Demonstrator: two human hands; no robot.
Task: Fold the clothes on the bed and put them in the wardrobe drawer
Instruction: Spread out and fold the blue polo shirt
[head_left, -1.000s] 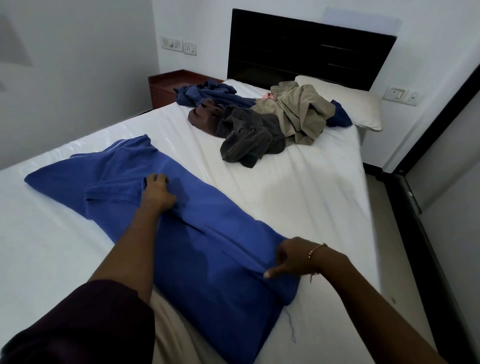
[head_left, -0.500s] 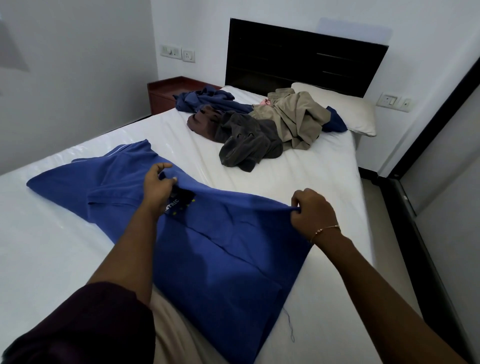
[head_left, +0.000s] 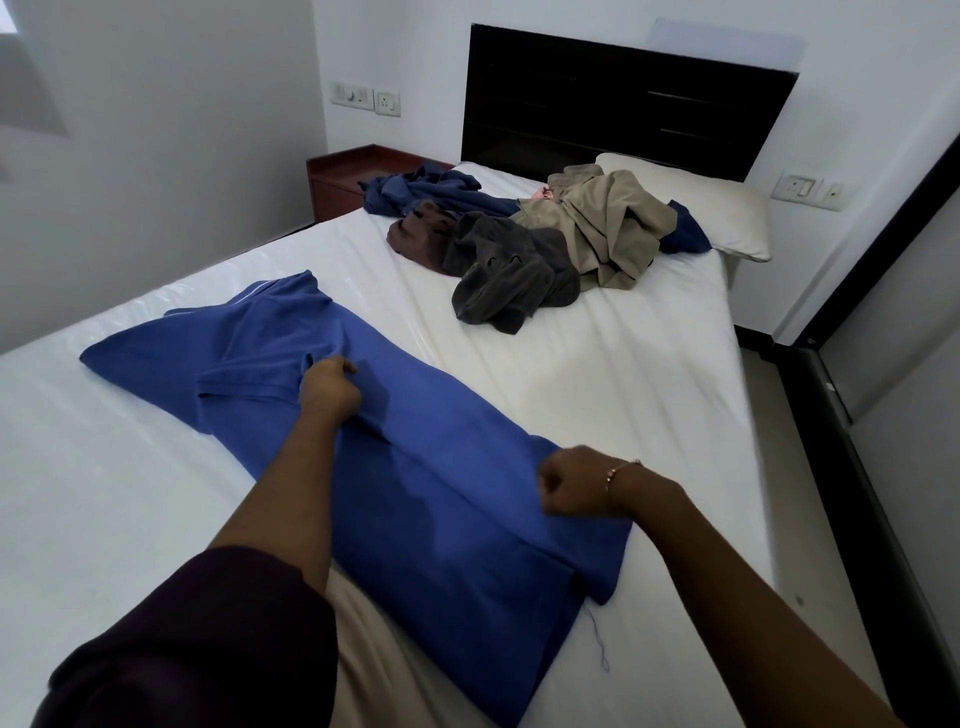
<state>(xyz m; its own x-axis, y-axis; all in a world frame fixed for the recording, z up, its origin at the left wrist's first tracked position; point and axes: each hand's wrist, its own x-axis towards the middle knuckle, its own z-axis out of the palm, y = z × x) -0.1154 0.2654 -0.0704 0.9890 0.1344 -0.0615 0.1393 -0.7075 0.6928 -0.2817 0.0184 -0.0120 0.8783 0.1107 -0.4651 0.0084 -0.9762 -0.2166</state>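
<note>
A white-walled bedroom holds a bed (head_left: 597, 374) with a smooth white sheet, running from the lower left of the frame up to a black headboard (head_left: 623, 114) at the upper centre. A cream pillow (head_left: 727, 208) sits at the upper right of the mattress, and a reddish bedside cabinet (head_left: 353, 174) stands to the left of the headboard, beneath wall sockets (head_left: 366, 97).

Across the lower middle of the frame a blue shirt (head_left: 447, 499) lies flat on the sheet, stretched diagonally from centre left to lower right. The left hand (head_left: 330, 387) presses down near the shirt's collar end with its fingers curled into the cloth, bunching it. The right hand (head_left: 574, 488), a thin bracelet (head_left: 621, 470) at its wrist, is clenched on the shirt's right edge near the hem; I cannot tell exactly how much cloth it grips.

Further up the bed, near the pillow, waits a heap of unfolded clothes (head_left: 540, 239): dark blue, brown, grey and khaki pieces tangled together, well apart from the blue shirt.
</note>
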